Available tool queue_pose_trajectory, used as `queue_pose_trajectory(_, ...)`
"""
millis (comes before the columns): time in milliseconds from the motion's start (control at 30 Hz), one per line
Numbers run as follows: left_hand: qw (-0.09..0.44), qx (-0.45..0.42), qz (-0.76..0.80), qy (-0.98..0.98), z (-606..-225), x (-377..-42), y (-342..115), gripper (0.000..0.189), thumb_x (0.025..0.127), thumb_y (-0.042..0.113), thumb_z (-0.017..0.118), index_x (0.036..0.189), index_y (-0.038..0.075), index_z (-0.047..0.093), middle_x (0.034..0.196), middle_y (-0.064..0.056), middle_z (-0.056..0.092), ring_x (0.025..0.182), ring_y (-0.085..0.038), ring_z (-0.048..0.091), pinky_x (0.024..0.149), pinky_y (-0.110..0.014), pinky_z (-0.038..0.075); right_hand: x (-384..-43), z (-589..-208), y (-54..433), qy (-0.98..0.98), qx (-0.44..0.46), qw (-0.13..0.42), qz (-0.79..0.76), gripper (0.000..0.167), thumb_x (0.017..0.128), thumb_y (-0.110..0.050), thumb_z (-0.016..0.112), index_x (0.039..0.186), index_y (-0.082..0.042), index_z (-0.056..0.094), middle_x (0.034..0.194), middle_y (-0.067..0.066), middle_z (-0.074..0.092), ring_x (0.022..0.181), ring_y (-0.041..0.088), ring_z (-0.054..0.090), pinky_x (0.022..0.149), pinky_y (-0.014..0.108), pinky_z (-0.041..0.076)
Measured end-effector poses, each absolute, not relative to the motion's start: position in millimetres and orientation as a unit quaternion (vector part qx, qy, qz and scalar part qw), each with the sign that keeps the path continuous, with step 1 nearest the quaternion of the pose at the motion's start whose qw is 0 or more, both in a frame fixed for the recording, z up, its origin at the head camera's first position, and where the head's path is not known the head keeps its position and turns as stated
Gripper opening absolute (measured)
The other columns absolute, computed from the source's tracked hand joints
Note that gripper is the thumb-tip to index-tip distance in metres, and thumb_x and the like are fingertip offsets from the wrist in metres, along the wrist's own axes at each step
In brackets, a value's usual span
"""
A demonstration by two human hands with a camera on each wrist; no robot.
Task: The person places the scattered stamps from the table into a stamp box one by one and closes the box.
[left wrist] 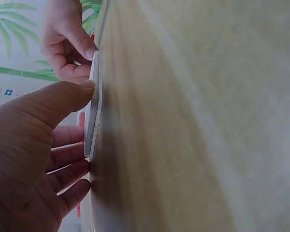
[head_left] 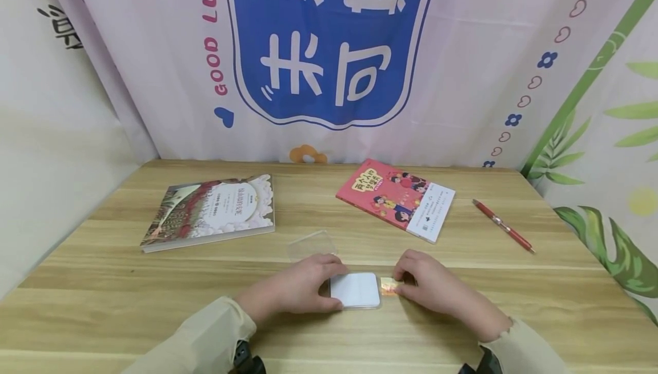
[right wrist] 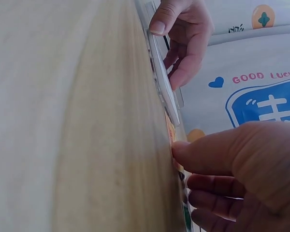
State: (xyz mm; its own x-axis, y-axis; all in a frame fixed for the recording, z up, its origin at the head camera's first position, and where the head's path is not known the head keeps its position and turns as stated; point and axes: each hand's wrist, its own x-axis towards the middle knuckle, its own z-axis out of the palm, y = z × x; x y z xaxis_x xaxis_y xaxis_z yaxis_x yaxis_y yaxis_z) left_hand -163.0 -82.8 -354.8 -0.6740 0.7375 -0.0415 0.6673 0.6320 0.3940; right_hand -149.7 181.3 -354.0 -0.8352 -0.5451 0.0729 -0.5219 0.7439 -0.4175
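Note:
My left hand grips the left end of a flat, white-topped rectangular block in a clear plastic case, thumb on the near edge and fingers on the far edge. The left wrist view shows that case edge-on, lying low over the tabletop. Just off its right end lies a small orange-gold card, whose right part is hidden by my right hand. The thumb and fingers of that hand pinch the card. Behind the left hand sits a transparent plastic lid, partly covered by the fingers.
A thick book with a floral cover lies at the back left of the wooden table. Toward the back right is a red and white booklet, with a red pen beside it. A printed curtain hangs behind the table.

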Motion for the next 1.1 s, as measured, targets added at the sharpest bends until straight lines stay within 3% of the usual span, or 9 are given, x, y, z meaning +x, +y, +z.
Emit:
queue_pose_trajectory(833, 0.103, 0.35, 0.221, 0.904, -359.1, -157.8, -84.4, 0.056, 0.076, 0.032, 0.073, 0.126, 0.012, 0.056, 0.115, -0.002, 0.053, 0.104, -0.014, 0.048, 0.092, -0.031, 0.044, -156.2, -357.0, 182.2, 0.924, -0.22, 0.085, -0.3, 0.016, 0.077, -0.01, 0.072, 0.081, -0.015, 0.057, 0.084, -0.005, 0.052, 0.078, 0.012, 0.048, 0.067, 0.022, 0.044)
queue_pose_trajectory(1100, 0.098, 0.346, 0.242, 0.901, -363.3, -158.9, -85.3, 0.054, 0.077, 0.032, 0.073, 0.125, 0.014, 0.057, 0.113, 0.001, 0.052, 0.102, -0.013, 0.047, 0.091, -0.031, 0.044, -156.6, -357.4, 183.2, 0.913, -0.207, 0.099, -0.336, 0.017, 0.076, -0.007, 0.071, 0.079, -0.013, 0.056, 0.077, -0.003, 0.052, 0.072, 0.013, 0.047, 0.061, 0.022, 0.041)
